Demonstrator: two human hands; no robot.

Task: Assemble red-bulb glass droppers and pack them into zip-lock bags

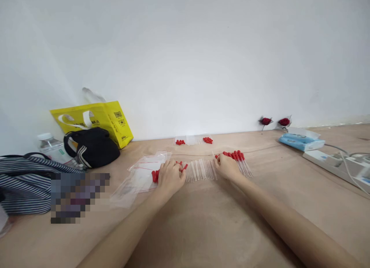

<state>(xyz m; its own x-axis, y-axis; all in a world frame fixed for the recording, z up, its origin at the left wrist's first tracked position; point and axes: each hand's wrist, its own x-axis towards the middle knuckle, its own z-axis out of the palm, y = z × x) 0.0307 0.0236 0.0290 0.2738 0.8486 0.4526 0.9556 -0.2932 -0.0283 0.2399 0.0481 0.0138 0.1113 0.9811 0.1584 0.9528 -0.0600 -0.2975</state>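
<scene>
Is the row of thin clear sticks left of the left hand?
No, the clear sticks lie between the left hand and right hand.

The bench (185, 229) looks like wood, smooth and dull. The far wall (185, 59) is matt and flat. In the middle, the thin sticks (200, 170) look like clear, shiny plastic. The red tips (239, 155) on the right look smooth, maybe rubber or plastic. The flat bags (146, 166) on the left are thin, glossy, see-through plastic. Farther left, the black bag (98, 154) and striped bag (26, 187) look like soft cloth, and the bottle (54, 147) is clear, shiny plastic. At the right, the blue pack (302, 142) is slick plastic.
</scene>
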